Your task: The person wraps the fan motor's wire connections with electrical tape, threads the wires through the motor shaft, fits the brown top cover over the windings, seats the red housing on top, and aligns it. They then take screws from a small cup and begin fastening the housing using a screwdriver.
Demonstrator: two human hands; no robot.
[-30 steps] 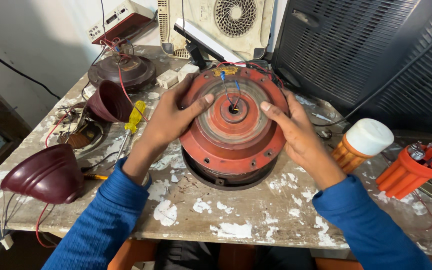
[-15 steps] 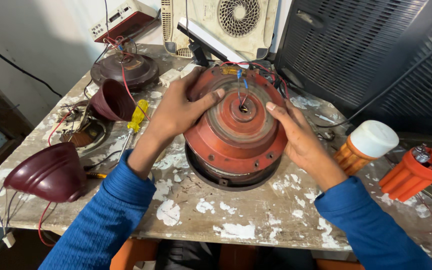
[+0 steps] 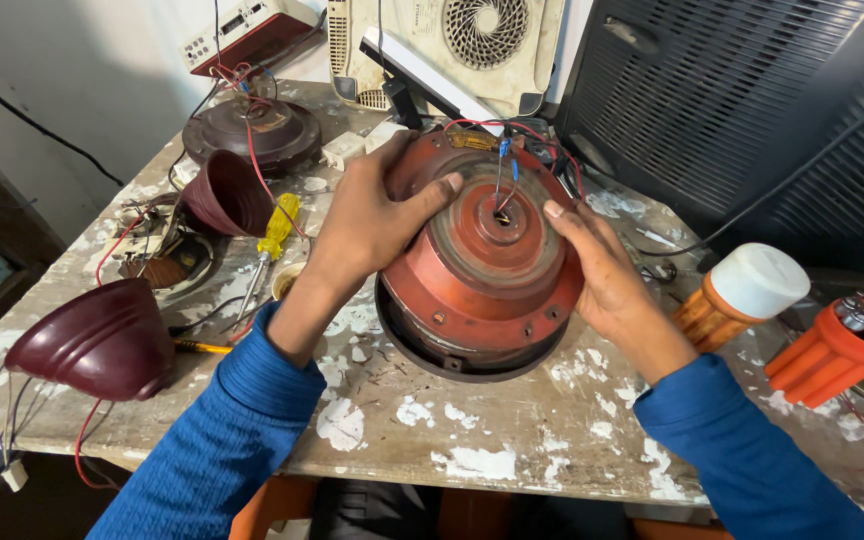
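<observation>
A round red motor housing (image 3: 482, 285) of a ceiling fan is tipped up on its near edge on the paint-spattered workbench (image 3: 472, 440), its top face turned toward me. My left hand (image 3: 367, 215) grips its left rim, thumb across the worn grey ring. My right hand (image 3: 602, 275) holds the right rim, fingers reaching toward the centre hole. Red and blue wires (image 3: 505, 165) come out of that hole.
A maroon canopy cup (image 3: 97, 340) lies at the near left and a second one (image 3: 227, 195) beside a yellow-handled screwdriver (image 3: 272, 235). A dark fan base (image 3: 252, 130) sits at the back left. An orange lantern (image 3: 737, 295), an orange holder (image 3: 832, 350), a white fan unit (image 3: 452, 40).
Both hands have tilted the red housing up off the bench, so its top face now turns toward me; my view has shifted a little closer.
</observation>
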